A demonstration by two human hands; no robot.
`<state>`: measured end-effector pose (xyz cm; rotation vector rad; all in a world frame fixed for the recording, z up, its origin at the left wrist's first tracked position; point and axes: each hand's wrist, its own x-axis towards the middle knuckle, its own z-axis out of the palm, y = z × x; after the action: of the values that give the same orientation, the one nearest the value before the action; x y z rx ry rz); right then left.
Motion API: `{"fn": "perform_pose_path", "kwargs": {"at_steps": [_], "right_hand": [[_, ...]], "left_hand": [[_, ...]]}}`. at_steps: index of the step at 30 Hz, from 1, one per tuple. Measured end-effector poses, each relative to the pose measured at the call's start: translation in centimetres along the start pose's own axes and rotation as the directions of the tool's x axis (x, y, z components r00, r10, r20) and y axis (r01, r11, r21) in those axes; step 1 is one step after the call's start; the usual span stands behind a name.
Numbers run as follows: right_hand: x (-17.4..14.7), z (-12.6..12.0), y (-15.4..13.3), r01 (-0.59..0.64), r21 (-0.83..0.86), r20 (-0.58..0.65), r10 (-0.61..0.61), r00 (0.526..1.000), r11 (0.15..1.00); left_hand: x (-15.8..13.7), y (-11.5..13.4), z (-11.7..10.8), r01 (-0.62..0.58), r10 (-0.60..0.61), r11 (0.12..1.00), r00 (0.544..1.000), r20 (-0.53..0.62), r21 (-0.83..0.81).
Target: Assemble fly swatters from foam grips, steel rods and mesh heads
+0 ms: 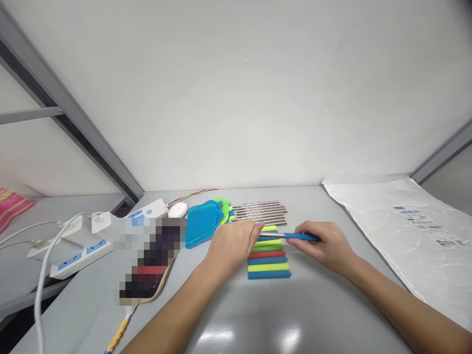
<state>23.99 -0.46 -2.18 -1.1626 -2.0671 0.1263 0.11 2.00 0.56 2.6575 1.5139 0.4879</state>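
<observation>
My left hand [236, 241] is closed around a thin metal rod [275, 236], hiding most of it. The rod's right end meets a blue handle [303, 237], which my right hand [328, 246] grips between thumb and fingers. Rod and handle lie in one line, level above the table. Below them, several blue, yellow, green and red handles [267, 268] are laid side by side. Behind my left hand are several bare metal rods [263, 210] in a row. Blue and green mesh fly swatter heads [202, 223] overlap to the left of the rods.
A partly blurred phone [155, 290] with a cable lies at the left. Power strips [81, 258], white cords and a round white object [178, 210] stand behind it. At the right is a large white plastic mailer [383, 216]. A wall rises along the table's back edge.
</observation>
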Motion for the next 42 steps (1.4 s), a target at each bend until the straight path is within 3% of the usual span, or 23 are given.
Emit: {"fn": "perform_pose_path", "kwargs": {"at_steps": [11, 15, 18, 24, 30, 42], "right_hand": [[-0.4, 0.7, -0.3, -0.046, -0.032, 0.039, 0.047, 0.998, 0.998], [0.3, -0.3, -0.7, -0.141, 0.083, 0.134, 0.129, 0.982, 0.986], [0.7, -1.5, -0.8, -0.243, 0.240, 0.189, 0.200, 0.961, 0.940], [0.9, -2.4, 0.6, -0.463, 0.386, 0.358, 0.332, 0.872, 0.798], [0.7, -2.1, 0.3, -0.403, 0.325, 0.366, 0.279, 0.888, 0.855], [0.3, -1.6, 0.4, -0.375, 0.448, 0.295, 0.263, 0.919, 0.812]], "left_hand": [[0.1, 0.0, 0.4, -0.029, 0.028, 0.999, 0.999, -0.041, -0.017], [0.4, -0.5, 0.1, -0.097, 0.095, 0.995, 0.988, -0.120, -0.009], [0.4, -1.6, -0.5, -0.080, 0.079, 0.997, 0.972, -0.222, 0.003], [0.3, -3.8, -0.9, -0.017, 0.021, 1.000, 0.965, -0.262, 0.016], [0.3, -4.1, -0.6, -0.011, 0.000, 0.999, 0.960, -0.281, -0.035], [0.3, -3.6, -0.3, -0.055, 0.025, 0.991, 0.973, -0.228, -0.125]]}}
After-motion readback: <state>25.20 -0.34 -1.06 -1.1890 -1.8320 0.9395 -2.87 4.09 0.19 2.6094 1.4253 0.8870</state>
